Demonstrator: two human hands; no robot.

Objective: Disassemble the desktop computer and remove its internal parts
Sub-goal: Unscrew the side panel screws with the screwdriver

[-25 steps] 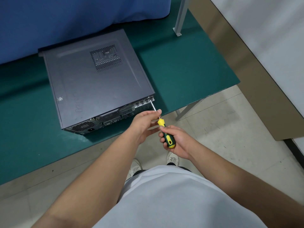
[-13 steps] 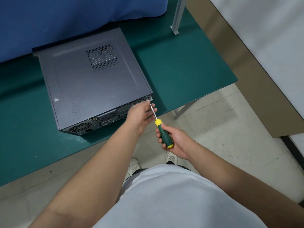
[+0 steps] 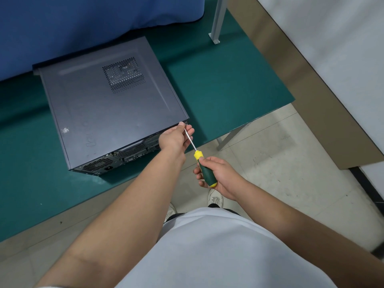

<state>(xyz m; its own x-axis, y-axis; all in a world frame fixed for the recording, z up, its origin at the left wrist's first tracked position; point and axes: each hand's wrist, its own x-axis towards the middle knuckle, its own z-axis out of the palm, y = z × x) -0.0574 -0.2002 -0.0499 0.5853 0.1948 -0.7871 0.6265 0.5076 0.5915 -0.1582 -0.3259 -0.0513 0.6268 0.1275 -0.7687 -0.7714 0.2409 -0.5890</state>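
Note:
A dark grey desktop computer case (image 3: 108,113) lies on its side on the green table (image 3: 228,86), its rear panel with ports and fan grille facing me. My right hand (image 3: 220,177) is shut on the green and yellow handle of a screwdriver (image 3: 204,169). The metal shaft runs up to the case's near right rear corner. My left hand (image 3: 175,138) is at that corner, its fingers pinching the shaft close to the tip. The tip itself is hidden by my fingers.
A blue cloth (image 3: 83,23) hangs behind the case. A metal post (image 3: 217,19) stands on the table at the back right. The table's front edge runs just below the case; tiled floor (image 3: 280,163) and a beige wall base lie to the right.
My left hand slid up the shaft to the case's rear corner, and the screwdriver tip went with it. My right hand stayed on the handle.

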